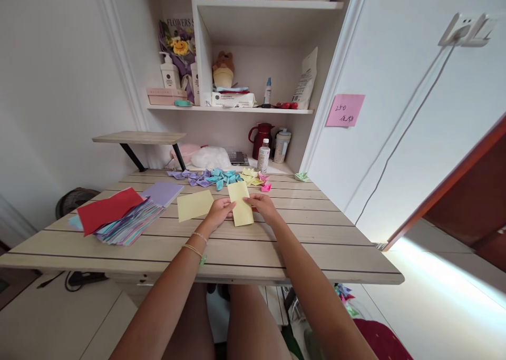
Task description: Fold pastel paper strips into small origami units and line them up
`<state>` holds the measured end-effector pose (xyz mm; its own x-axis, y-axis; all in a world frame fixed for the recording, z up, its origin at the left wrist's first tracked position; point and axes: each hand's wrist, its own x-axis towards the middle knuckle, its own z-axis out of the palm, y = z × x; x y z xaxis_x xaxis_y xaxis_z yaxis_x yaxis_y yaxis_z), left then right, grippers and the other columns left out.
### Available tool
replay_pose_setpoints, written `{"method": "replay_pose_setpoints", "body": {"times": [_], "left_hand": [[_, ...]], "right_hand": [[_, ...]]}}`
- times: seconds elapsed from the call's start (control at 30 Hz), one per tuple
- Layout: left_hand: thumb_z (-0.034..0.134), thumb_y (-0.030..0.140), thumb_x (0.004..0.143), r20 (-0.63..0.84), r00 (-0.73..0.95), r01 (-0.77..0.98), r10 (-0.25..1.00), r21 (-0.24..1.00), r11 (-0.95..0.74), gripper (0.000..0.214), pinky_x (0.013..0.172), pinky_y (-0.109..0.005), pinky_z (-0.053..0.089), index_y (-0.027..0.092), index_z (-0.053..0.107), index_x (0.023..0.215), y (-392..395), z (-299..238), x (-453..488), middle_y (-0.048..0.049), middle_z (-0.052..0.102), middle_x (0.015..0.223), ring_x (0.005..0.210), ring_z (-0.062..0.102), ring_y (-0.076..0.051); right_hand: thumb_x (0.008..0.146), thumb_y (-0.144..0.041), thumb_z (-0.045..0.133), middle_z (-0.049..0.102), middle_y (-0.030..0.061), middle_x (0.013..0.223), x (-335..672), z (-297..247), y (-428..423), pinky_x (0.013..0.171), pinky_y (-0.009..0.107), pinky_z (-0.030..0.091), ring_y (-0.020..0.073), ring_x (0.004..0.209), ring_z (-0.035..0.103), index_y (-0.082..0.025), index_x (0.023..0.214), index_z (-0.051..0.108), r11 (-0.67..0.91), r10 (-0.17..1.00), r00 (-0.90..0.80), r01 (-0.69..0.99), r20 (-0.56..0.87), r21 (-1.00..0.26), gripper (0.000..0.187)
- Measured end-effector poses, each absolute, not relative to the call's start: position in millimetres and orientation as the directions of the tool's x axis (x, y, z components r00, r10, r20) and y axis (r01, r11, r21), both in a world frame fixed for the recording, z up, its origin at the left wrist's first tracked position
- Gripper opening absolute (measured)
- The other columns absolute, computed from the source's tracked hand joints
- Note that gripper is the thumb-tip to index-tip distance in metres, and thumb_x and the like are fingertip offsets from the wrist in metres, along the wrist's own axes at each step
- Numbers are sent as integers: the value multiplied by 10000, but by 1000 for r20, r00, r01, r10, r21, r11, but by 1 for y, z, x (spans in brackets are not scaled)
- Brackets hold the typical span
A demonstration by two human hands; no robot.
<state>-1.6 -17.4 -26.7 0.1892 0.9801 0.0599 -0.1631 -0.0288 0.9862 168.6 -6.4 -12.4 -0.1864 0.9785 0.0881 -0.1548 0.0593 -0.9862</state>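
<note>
A strip of yellow paper (240, 206), longer than it is wide, is held up over the desk between both hands. My left hand (220, 212) pinches its left edge with the thumb on top. My right hand (261, 204) grips the opposite edge the same way, fingers behind the paper. Flat on the desk, left of the held strip, lies another yellow sheet (195, 205). Beyond the hands runs a row of folded paper pieces: purple (193, 177), blue (223, 177), yellow (250, 176) and pink (266, 187).
A pile of coloured paper (130, 224) with a red sheet (109, 210) and purple sheets (163, 192) covers the desk's left side. A green folded piece (301, 176) sits at the back right. Behind stand a bottle (263, 156), a red jug (261, 138) and a small raised shelf (139, 137).
</note>
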Motion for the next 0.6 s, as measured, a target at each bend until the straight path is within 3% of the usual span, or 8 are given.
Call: {"method": "replay_pose_setpoints", "body": {"times": [0.3, 0.47, 0.6], "left_hand": [[704, 304, 656, 48, 178, -179, 983, 984, -16, 353, 691, -301, 529, 89, 626, 925, -18, -24, -2, -115, 700, 811, 761, 664, -199], [715, 309, 643, 47, 236, -176, 971, 984, -5, 391, 698, -319, 528, 87, 624, 951, -21, -24, 0, -124, 700, 817, 757, 665, -209], [715, 320, 641, 41, 272, -162, 962, 987, 4, 402, 715, -321, 523, 83, 622, 951, -24, -23, 2, -127, 699, 824, 751, 665, -203]], "right_hand": [[489, -429, 765, 648, 29, 630, 171, -19, 0, 619, 306, 509, 172, 636, 612, -149, 603, 647, 127, 972, -172, -182, 159, -975, 325], [554, -509, 700, 570, -4, 496, 171, -20, 1, 494, 256, 445, 142, 517, 546, -162, 489, 580, 201, 973, -104, -61, 206, -978, 373], [570, -513, 686, 597, -5, 559, 170, -17, 1, 475, 233, 403, 127, 514, 517, -170, 625, 643, 289, 953, -82, -35, 291, -957, 351]]}}
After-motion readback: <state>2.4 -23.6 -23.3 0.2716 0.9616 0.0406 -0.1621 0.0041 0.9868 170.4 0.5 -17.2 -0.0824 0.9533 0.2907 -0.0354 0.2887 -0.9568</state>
